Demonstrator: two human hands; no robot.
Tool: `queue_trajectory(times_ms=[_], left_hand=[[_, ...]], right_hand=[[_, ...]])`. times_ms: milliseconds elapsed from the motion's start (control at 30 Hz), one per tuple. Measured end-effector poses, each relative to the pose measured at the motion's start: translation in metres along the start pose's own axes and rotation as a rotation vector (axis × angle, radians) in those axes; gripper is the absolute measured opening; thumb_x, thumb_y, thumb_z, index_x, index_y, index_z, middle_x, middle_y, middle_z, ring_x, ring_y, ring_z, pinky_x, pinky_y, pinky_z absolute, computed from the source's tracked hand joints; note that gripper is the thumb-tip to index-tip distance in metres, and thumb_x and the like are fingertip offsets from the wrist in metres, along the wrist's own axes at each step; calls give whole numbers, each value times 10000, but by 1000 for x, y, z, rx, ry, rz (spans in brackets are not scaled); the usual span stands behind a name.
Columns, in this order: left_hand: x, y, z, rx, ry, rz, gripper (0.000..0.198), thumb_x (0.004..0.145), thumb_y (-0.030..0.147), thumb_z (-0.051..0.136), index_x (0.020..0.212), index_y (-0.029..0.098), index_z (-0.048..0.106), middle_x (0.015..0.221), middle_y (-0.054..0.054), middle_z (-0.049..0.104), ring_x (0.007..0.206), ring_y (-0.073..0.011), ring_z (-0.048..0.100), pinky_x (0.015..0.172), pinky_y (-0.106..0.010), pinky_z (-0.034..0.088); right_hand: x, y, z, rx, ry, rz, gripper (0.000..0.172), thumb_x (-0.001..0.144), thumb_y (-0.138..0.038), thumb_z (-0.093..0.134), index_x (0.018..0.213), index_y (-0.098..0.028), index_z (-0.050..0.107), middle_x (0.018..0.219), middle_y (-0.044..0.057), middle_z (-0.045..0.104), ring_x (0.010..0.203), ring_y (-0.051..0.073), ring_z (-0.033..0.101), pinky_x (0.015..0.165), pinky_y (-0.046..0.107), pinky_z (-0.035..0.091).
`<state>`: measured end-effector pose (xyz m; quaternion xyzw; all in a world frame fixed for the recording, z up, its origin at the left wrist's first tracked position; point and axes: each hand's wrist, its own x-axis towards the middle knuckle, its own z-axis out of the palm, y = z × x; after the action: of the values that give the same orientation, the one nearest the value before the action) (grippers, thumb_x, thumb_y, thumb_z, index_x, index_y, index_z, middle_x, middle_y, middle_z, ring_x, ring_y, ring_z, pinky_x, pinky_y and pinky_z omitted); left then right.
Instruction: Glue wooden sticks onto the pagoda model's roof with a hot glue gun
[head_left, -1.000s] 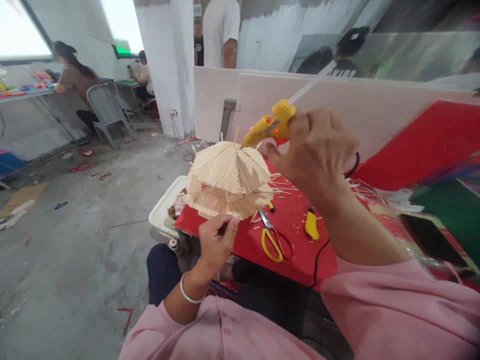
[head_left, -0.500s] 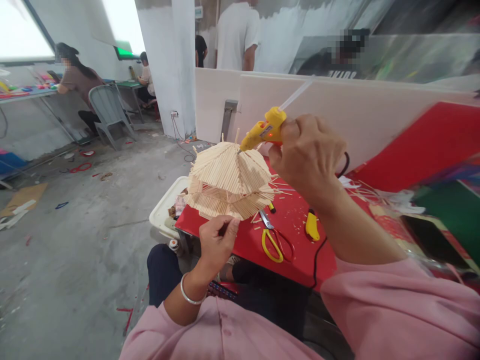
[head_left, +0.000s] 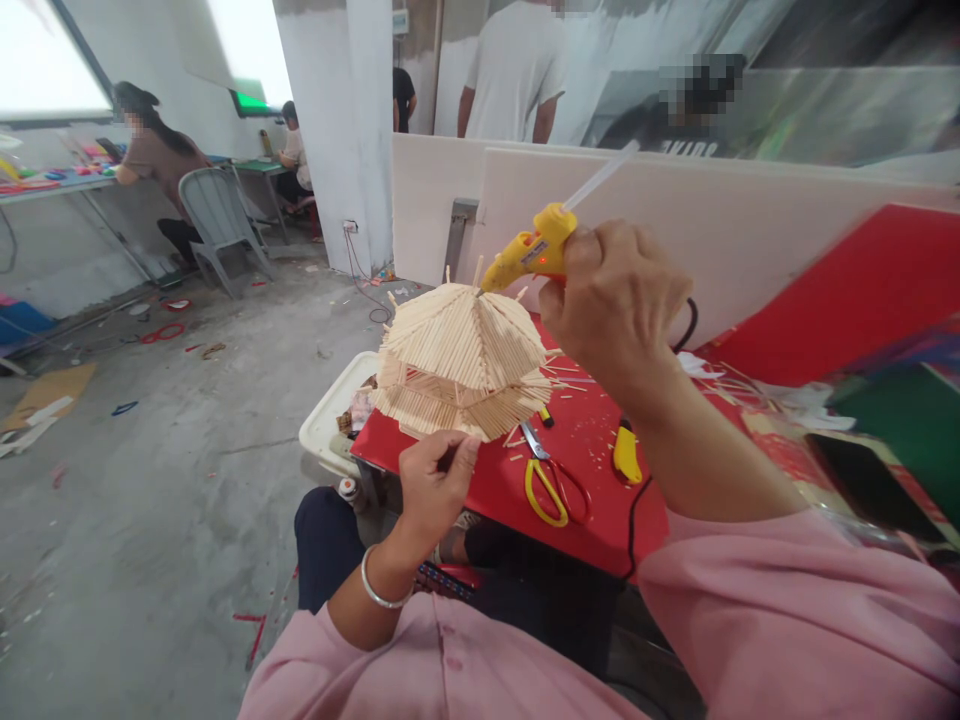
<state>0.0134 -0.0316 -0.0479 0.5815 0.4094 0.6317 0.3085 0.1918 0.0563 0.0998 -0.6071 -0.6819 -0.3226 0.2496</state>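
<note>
A model pavilion [head_left: 465, 345] built of thin wooden sticks, with two tiers of sloping roof, stands at the near left of the red table. My right hand [head_left: 619, 290] grips a yellow glue gun [head_left: 536, 250] with a lit red light and a clear glue stick [head_left: 600, 178] in its back. The gun's nozzle is at the peak of the upper roof; whether it touches cannot be told. Thumb and forefinger of my left hand [head_left: 435, 485] are pinched at the front edge of the lower roof; the exact contact is partly hidden.
Scissors [head_left: 546, 490] and a yellow cutter [head_left: 625, 455] lie on the red table [head_left: 480, 500], with loose sticks around. A black cord [head_left: 631, 530] hangs over its edge. A phone [head_left: 874, 480] lies at right. White boards [head_left: 675, 220] stand behind; people are beyond.
The glue gun's nozzle has shifted slightly up along the roof ridge to the peak. My left hand stays at the lower edge. A person in white behind the boards has moved right.
</note>
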Motion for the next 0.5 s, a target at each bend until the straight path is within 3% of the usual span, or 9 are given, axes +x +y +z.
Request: queue_trajectory(times_ms=[300,500], left_hand=[[-1,-2,0,1,-10,-17,357,918,445,664,709,162,725,541,2,626,481,-91,522,489,-197,411],[-1,0,1,2,-11,12,299,913,370,675,704,161,716,542,8,616,483,-87,515,493,-192,407]], right_hand=[[-3,0,-4,-27,3,-41,328,916,-247,441,1197,-209,605,1062,169,641,923,292,520,659,367,305],[-7,-1,-5,-74,7,-44,323,924,-248,431,1192,-210,608,1064,147,639,926,288,535,643,346,289]])
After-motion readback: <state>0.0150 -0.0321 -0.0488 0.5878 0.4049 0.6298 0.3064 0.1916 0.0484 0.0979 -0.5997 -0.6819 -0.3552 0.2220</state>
